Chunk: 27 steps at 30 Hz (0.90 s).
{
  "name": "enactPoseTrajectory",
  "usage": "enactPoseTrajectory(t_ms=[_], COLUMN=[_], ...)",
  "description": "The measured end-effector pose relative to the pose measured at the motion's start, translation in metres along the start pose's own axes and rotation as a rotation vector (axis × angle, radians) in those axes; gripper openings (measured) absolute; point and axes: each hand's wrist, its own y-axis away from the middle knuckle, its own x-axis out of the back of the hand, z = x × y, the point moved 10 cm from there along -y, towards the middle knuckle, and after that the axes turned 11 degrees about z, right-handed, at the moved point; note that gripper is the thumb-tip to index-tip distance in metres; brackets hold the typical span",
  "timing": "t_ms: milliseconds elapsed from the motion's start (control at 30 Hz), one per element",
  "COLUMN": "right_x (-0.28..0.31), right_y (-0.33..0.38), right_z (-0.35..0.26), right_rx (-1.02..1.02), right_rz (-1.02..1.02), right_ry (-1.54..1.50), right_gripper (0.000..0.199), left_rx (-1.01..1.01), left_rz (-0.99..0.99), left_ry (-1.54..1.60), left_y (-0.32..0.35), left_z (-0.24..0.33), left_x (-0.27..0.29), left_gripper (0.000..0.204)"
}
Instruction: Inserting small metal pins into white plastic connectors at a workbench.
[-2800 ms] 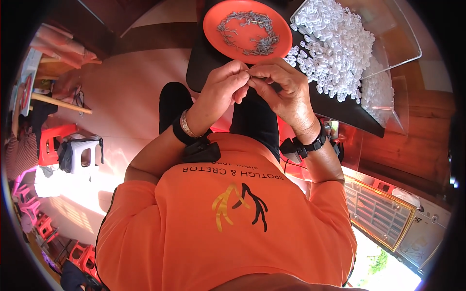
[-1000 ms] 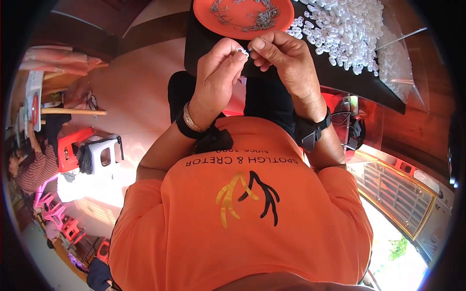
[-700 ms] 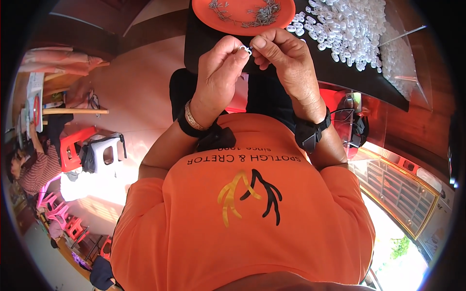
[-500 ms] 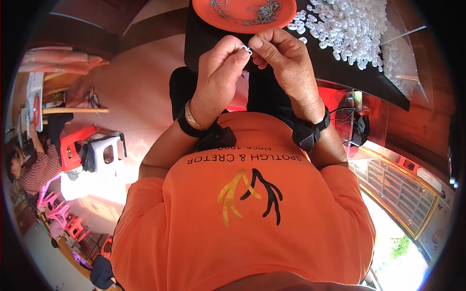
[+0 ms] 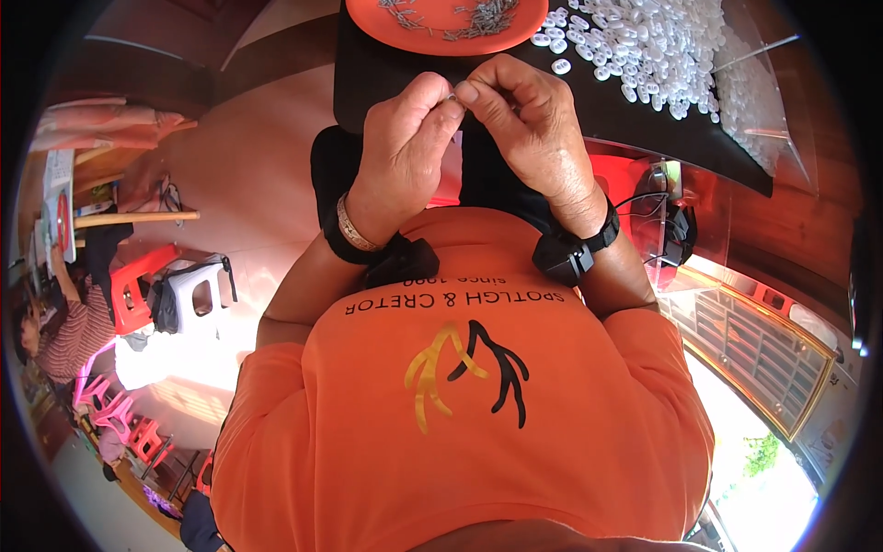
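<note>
My left hand is closed in a pinch above the near edge of the dark table. A small white plastic piece, now almost wholly covered, sits between its thumb and finger. My right hand also pinches, its thumb tip meeting the left fingertips; whatever it holds is too small to make out. Just beyond both hands, an orange plate bears small grey metal pins. A pile of small white oval plastic pieces spreads over the table to the right, one piece lying near my right knuckles.
The dark table ends just under my hands. Below its right side stand a clear panel and black cables. At far left, a person in a striped shirt is beside red and white stools.
My view has shifted slightly, so the plate and pile sit a bit further left. My fingertips have closed over the white piece, which showed more plainly before.
</note>
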Motion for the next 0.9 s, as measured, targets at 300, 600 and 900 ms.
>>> enactPoseTrajectory(t_ms=[300, 600, 900], right_x=[-0.006, -0.013, -0.012], right_y=[0.003, 0.004, 0.002], right_z=[0.023, 0.027, 0.024], right_rx=[-0.226, -0.321, -0.156], right_rz=[-0.101, -0.175, -0.126], right_ry=[-0.256, -0.427, -0.193], right_gripper=[0.017, 0.018, 0.014], left_rx=[0.123, 0.137, 0.187], left_rz=[-0.053, -0.04, -0.073], left_ry=[0.097, 0.094, 0.085], left_y=[-0.003, -0.003, -0.001], left_z=[-0.007, -0.01, -0.014], left_x=[-0.001, 0.0, -0.001], left_gripper=[0.015, 0.024, 0.016])
